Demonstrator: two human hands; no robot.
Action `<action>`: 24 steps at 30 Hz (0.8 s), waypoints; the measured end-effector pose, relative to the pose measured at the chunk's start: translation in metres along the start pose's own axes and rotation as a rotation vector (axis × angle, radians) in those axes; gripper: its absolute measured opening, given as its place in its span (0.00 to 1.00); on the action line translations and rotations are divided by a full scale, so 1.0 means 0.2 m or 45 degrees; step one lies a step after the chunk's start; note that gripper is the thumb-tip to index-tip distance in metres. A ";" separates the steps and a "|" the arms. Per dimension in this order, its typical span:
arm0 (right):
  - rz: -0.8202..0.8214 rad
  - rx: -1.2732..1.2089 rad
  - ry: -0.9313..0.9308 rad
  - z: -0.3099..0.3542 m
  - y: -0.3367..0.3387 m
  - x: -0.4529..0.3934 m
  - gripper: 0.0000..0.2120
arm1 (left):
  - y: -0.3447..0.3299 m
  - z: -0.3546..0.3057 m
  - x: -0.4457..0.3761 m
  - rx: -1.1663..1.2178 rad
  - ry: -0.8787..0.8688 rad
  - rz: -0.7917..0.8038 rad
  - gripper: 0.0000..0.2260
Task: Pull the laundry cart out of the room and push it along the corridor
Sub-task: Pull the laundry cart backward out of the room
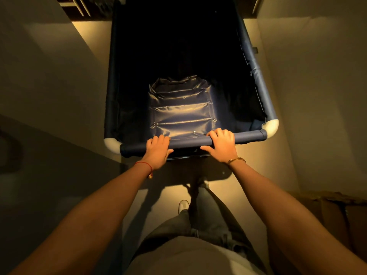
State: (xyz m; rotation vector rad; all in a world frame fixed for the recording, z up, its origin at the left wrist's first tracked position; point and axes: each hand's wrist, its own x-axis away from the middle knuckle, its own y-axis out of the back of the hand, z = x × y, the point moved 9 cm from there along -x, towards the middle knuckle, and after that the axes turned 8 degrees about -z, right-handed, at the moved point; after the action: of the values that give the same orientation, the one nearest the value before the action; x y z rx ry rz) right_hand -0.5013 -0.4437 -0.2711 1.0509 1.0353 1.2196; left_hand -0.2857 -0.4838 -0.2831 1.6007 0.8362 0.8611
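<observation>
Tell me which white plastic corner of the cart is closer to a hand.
The white plastic corner on the right: the right hand grips nearer it than the left hand does its corner.

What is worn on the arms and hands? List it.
Both forearms are bare, with no sleeves or gloves. The left hand has a thin red string bracelet with a small charm at the wrist. The right hand has a gold bracelet at the wrist.

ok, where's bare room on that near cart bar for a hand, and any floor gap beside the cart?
Bare bar between the left hand and right hand, plus short stretches out to each white corner. Narrow strips of floor run between cart and walls; the left one looks tighter.
</observation>
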 end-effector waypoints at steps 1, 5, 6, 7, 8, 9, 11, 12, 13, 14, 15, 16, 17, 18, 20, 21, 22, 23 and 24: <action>-0.003 0.000 0.000 -0.01 0.00 -0.05 0.26 | 0.01 0.01 -0.05 0.003 0.005 -0.005 0.19; -0.043 -0.027 0.018 -0.05 -0.01 -0.26 0.26 | 0.02 0.08 -0.25 0.006 0.014 -0.019 0.18; -0.057 -0.026 0.022 -0.06 -0.01 -0.32 0.26 | 0.02 0.09 -0.30 0.005 0.012 -0.024 0.18; -0.066 -0.021 0.025 -0.06 -0.01 -0.38 0.26 | 0.03 0.11 -0.36 0.009 0.014 -0.028 0.18; -0.074 -0.017 0.024 -0.07 -0.02 -0.43 0.26 | 0.03 0.14 -0.42 0.009 0.018 -0.033 0.17; -0.080 -0.016 0.023 -0.08 -0.03 -0.49 0.27 | 0.04 0.16 -0.48 0.000 0.025 -0.036 0.17; -0.100 -0.018 0.015 -0.10 -0.04 -0.62 0.27 | 0.05 0.20 -0.61 -0.031 0.042 -0.029 0.16; -0.112 -0.011 0.008 -0.11 -0.04 -0.68 0.27 | 0.06 0.22 -0.67 -0.050 0.046 -0.016 0.16; -0.119 0.001 0.001 -0.12 -0.04 -0.74 0.26 | 0.07 0.24 -0.73 -0.074 0.044 0.004 0.17; -0.118 0.018 -0.003 -0.12 -0.04 -0.80 0.26 | 0.08 0.26 -0.79 -0.101 0.040 0.032 0.18; -0.116 0.034 -0.004 -0.12 -0.04 -0.86 0.26 | 0.09 0.27 -0.85 -0.127 0.036 0.061 0.18; -0.111 0.045 -0.007 -0.12 -0.04 -0.92 0.26 | 0.11 0.30 -0.91 -0.146 0.043 0.087 0.19; -0.104 0.049 -0.014 -0.12 -0.05 -0.97 0.26 | 0.12 0.32 -0.96 -0.157 0.065 0.107 0.19; -0.100 0.045 -0.025 -0.12 -0.05 -1.02 0.26 | 0.14 0.35 -1.01 -0.164 0.094 0.121 0.19; -0.100 0.015 -0.054 -0.12 -0.06 -1.13 0.25 | 0.16 0.40 -1.12 -0.183 0.136 0.129 0.19; -0.093 -0.002 -0.066 -0.12 -0.06 -1.18 0.25 | 0.18 0.42 -1.17 -0.191 0.148 0.125 0.18; -0.082 -0.013 -0.072 -0.12 -0.07 -1.23 0.25 | 0.19 0.44 -1.22 -0.190 0.158 0.120 0.18; -0.068 -0.014 -0.070 -0.12 -0.07 -1.28 0.25 | 0.19 0.46 -1.28 -0.180 0.166 0.119 0.17; -0.054 -0.008 -0.062 -0.13 -0.08 -1.33 0.25 | 0.20 0.48 -1.33 -0.165 0.173 0.122 0.17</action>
State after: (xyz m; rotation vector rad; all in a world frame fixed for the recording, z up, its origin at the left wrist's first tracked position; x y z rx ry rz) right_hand -0.5408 -0.7080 -0.2807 1.0440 1.0107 1.1570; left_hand -0.3286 -0.7663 -0.2876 1.4907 0.7870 1.0808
